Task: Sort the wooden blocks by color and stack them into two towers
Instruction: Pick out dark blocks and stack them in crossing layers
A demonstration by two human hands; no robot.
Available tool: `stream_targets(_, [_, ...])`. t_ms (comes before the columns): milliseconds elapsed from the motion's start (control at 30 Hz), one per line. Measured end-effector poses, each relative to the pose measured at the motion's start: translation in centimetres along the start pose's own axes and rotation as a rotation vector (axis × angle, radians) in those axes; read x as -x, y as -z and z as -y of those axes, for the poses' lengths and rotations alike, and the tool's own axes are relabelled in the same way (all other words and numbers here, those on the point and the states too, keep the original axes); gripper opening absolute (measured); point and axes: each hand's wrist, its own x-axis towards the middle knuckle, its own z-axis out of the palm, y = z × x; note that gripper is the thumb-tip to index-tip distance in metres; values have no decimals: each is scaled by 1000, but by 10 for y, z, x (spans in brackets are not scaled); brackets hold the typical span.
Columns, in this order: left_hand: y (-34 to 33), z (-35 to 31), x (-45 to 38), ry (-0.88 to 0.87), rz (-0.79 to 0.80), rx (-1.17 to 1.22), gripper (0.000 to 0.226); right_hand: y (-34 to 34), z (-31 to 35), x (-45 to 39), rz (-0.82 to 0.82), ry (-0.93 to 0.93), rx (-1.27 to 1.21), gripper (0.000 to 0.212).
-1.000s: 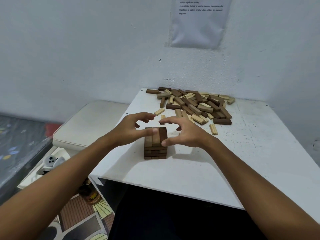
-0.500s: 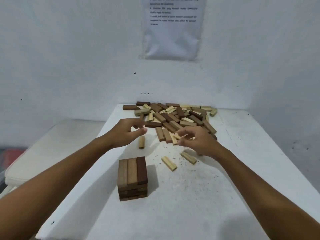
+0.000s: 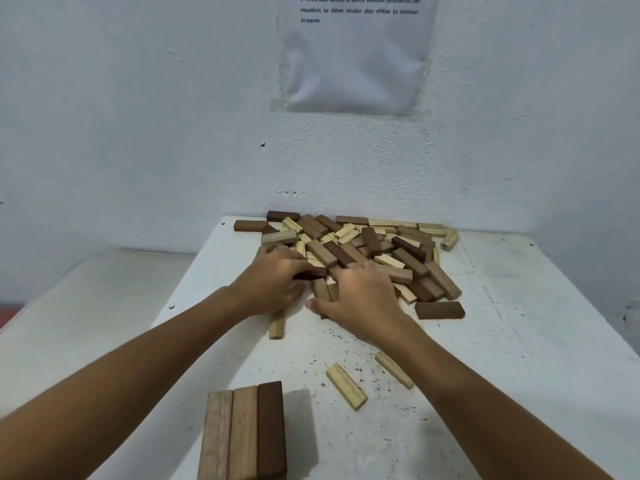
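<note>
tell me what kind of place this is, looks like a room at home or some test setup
Probably a plain indoor room set up for a task, not a workshop: a white table pushed against a bare white wall, with a printed instruction sheet stuck on it above the block pile.

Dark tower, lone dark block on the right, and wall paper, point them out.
dark tower (image 3: 244,431), head view, top layer's middle block
lone dark block (image 3: 439,310), head view, top face
wall paper (image 3: 356,64), head view, blank middle

Both hands (image 3: 273,285) (image 3: 360,296) reach into the block pile (image 3: 381,247) behind the brown tower (image 3: 244,431).
</note>
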Motion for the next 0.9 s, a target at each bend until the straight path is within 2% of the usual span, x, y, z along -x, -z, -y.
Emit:
stream_targets(133, [-4, 6, -7, 53, 23, -49, 29, 2, 11, -2, 19, -28, -13, 33])
stream_targets(267, [-1, 5, -7, 113, 15, -35, 25, -6, 14, -6, -29, -60, -141, 31])
stream_targets(467, [21, 1, 3, 138, -42, 80, 32, -4, 15, 0, -138, -45, -282, 47])
stream_targets(600, [43, -8, 13, 183, -86, 144, 34, 9, 14, 8, -162, 8, -510, 55])
stream_targets(900, [96, -85, 37, 226, -145, 324, 49, 49, -2, 75, -153, 47, -784, 25])
